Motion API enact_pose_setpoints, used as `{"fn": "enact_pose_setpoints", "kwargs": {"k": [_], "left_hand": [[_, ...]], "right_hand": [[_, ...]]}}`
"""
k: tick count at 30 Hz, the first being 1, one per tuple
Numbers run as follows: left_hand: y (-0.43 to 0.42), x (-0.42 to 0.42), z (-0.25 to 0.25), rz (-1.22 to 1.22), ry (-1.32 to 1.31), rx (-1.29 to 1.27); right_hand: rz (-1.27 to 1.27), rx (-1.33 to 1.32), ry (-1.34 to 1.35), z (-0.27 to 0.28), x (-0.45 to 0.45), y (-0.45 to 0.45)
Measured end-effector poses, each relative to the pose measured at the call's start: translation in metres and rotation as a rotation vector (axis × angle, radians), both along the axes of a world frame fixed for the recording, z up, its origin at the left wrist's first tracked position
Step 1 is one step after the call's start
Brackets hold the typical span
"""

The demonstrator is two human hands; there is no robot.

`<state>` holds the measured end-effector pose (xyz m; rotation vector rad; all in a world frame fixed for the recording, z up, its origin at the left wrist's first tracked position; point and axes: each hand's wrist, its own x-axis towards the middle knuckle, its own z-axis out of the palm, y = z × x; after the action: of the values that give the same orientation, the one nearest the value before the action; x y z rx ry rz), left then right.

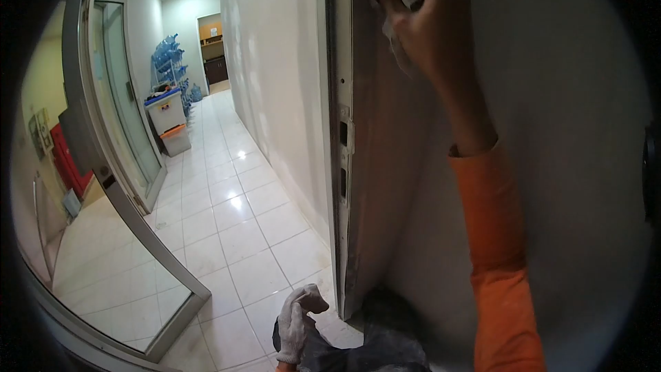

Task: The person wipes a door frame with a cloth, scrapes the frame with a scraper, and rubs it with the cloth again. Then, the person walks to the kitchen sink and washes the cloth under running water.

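Observation:
My bare right hand (434, 27), in an orange sleeve, is raised at the upper right close to the grey wall (551, 83). Its fingers are pinched on a thin, pale, crumpled sheet (394, 38) that hangs below them; its material is unclear. Left of that hand stands the metal door frame (344, 234) with its latch cutouts. Low down, by my dark trousers, my left hand (295, 324) wears a whitish knit glove. Its fingers are curled closed, and what they hold, if anything, I cannot make out.
A glass door (138, 262) with a metal frame stands open on the left. Beyond it runs a white-tiled corridor (234, 200) with stacked plastic bins (165, 114) and blue water bottles (169, 55). A cabinet (215, 69) shows through the far doorway.

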<state>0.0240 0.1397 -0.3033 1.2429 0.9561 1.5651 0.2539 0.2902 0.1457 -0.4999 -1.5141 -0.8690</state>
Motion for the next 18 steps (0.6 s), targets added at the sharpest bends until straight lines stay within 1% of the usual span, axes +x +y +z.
{"fn": "enact_pose_setpoints", "kwargs": {"k": [1, 2, 4, 5, 7, 8, 10, 13, 14, 16, 18], "left_hand": [[-0.004, 0.001, 0.004, 0.009, -0.009, 0.003], [-0.007, 0.001, 0.006, 0.017, -0.016, 0.009], [-0.006, -0.007, -0.018, 0.055, 0.087, 0.005], [-0.004, -0.011, -0.029, 0.077, 0.140, 0.007], [-0.007, -0.012, -0.020, 0.092, 0.146, 0.002], [-0.010, -0.012, -0.016, 0.099, 0.153, -0.005], [-0.005, -0.012, -0.023, 0.090, 0.077, 0.008], [-0.005, -0.014, -0.025, 0.048, -0.040, -0.005], [-0.003, -0.012, -0.024, 0.034, -0.084, -0.011], [-0.003, -0.010, -0.009, 0.028, -0.011, 0.043], [-0.009, -0.010, 0.002, 0.036, 0.054, 0.053]], "right_hand": [[-0.004, 0.060, -0.024, -0.006, 0.004, 0.006], [0.002, 0.020, -0.015, -0.016, 0.006, 0.007], [0.018, -0.048, -0.006, -0.033, 0.009, 0.004], [-0.009, 0.003, 0.005, -0.026, 0.011, 0.009], [-0.061, 0.097, 0.032, -0.007, 0.008, 0.018], [-0.030, 0.001, 0.054, -0.004, 0.010, 0.018], [0.029, -0.189, 0.097, 0.011, 0.002, -0.006], [-0.097, -0.185, 0.060, -0.011, 0.006, -0.014], [-0.104, -0.096, 0.040, -0.005, 0.007, -0.008], [-0.117, 0.074, 0.012, 0.009, 0.006, -0.001], [-0.044, -0.087, 0.061, 0.007, -0.008, -0.010]]}}
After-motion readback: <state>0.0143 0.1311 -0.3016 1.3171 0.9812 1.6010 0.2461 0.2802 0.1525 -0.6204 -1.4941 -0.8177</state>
